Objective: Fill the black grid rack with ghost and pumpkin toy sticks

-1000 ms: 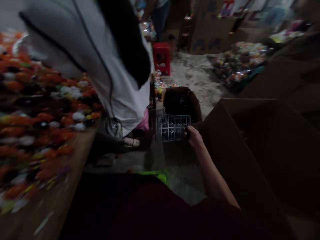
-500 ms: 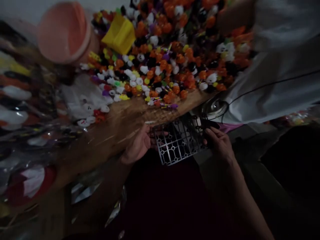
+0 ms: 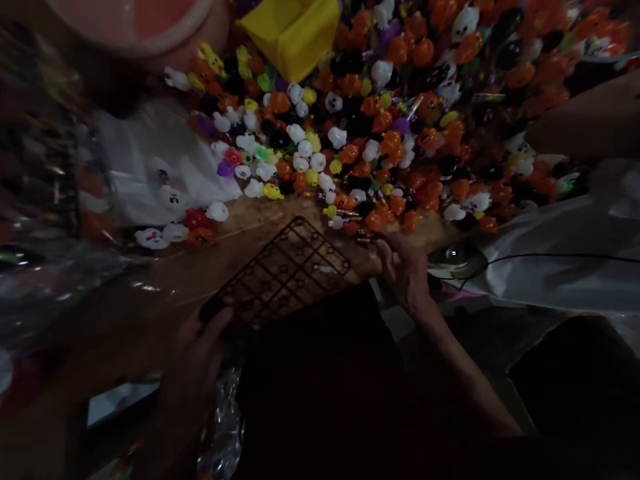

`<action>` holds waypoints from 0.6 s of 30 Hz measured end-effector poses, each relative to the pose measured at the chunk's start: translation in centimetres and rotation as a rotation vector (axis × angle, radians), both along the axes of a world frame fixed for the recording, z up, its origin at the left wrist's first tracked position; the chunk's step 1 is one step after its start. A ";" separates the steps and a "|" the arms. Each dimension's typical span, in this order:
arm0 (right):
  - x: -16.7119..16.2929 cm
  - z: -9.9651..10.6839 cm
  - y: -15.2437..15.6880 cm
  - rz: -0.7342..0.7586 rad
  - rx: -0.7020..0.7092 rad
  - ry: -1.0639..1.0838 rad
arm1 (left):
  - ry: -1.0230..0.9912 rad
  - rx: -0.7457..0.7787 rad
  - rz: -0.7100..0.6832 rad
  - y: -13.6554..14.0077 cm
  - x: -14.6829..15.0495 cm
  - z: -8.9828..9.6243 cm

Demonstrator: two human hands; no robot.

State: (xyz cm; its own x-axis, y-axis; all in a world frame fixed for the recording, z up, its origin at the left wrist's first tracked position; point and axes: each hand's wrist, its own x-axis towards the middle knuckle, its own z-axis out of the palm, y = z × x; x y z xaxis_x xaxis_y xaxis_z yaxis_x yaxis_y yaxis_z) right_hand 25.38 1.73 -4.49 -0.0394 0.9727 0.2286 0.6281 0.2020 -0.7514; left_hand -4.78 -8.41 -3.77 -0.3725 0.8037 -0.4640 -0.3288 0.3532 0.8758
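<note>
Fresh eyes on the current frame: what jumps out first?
Probably the heap of small orange, white, black and yellow figures on the wooden table, across the upper half. Next, the bright yellow container beside the heap, top centre. Then the dark open lattice in the left hand, at the table's near edge.

Left hand [image 3: 203, 337] low, in shadow, thumb and fingers closed in a pinch, the left forearm [image 3: 183, 403] dim beneath it. Over to the right hand [image 3: 409, 272]: up higher, fingers loosely bent, parted, pointing leftward, not clenched! Right forearm [image 3: 463, 363] bare, slanting up from lower right. Hands well apart.
</note>
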 end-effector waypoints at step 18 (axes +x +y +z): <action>-2.9 -2.1 13.6 0.277 0.085 -0.821 | 1.086 -0.425 -0.197 3.3 -0.7 -1.5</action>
